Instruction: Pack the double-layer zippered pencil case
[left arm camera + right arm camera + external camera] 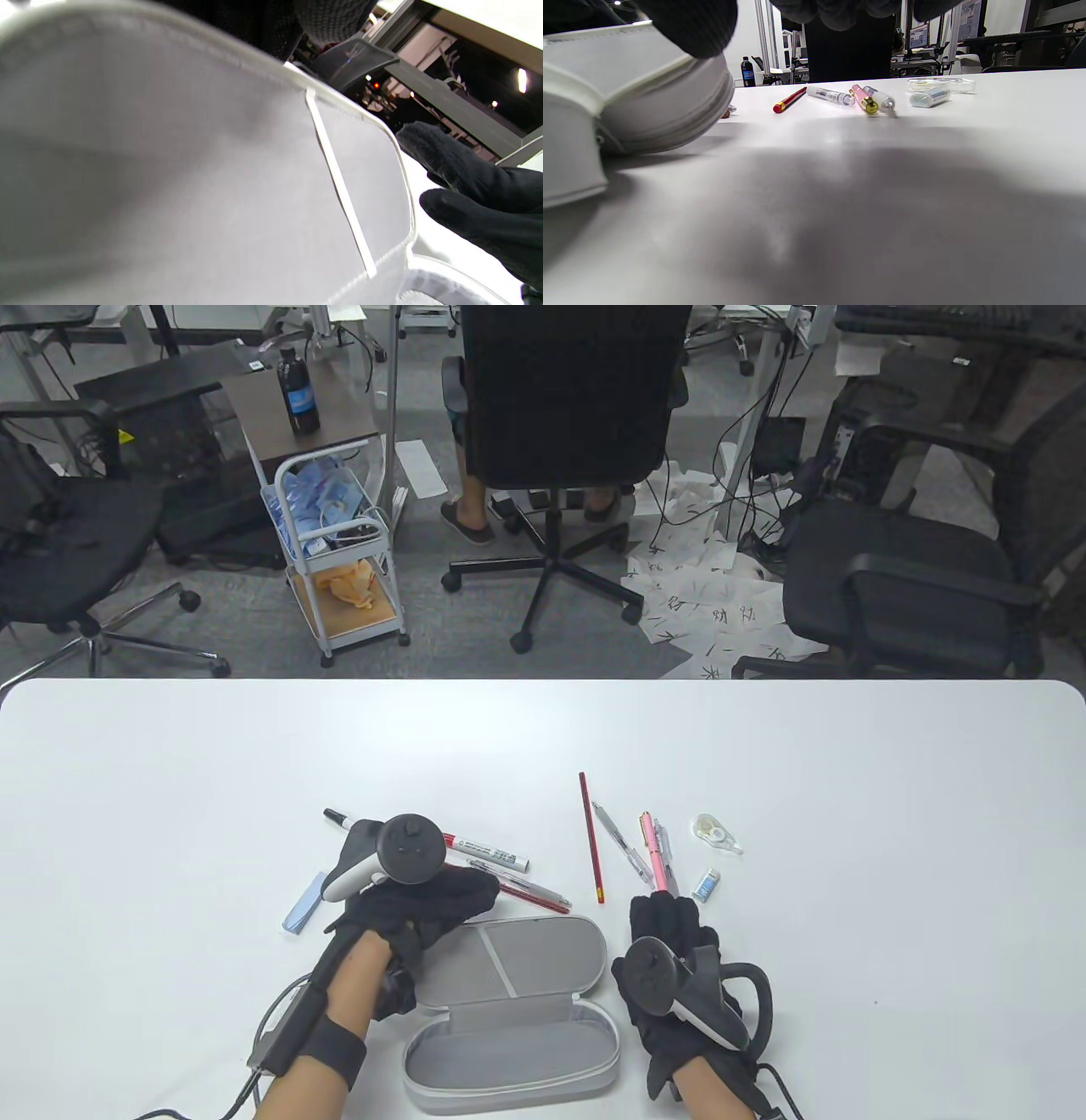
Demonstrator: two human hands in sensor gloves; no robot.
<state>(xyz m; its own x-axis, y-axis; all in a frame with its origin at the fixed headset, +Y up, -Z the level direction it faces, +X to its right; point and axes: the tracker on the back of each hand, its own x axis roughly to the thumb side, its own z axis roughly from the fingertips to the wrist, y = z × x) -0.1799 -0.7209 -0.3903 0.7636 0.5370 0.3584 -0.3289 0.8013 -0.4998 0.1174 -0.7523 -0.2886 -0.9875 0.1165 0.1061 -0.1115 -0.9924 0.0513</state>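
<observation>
White table (848, 814) in an office, chairs and a cart beyond its far edge. Nearest, an open grey zippered pencil case (509, 1010), lower shell flat by the near edge, upper half propped up behind it, crossed by a pale strap (339, 186). Left hand (416, 908) gripping the raised half's far left rim, fingers curled over the edge. Right hand (679, 967) flat on the table just right of the case, fingers together and extended, holding nothing. Just past those fingertips, a pink pen (652, 848) with a gold band, beside a clear pen (615, 836) and a long red pencil (591, 836). Right of these, a small blue eraser (706, 885) and, farther, a clear correction-tape dispenser (717, 833). Behind the left hand, partly hidden by the tracker, a red-and-white marker (484, 851) with unreadable print and a red pen (526, 889); left of the hand, a pale blue flat piece (304, 903). Farther off, a dark bottle (299, 390) with a blue label, too small to read, and paper sheets (721, 611) with black brush characters on the floor.
</observation>
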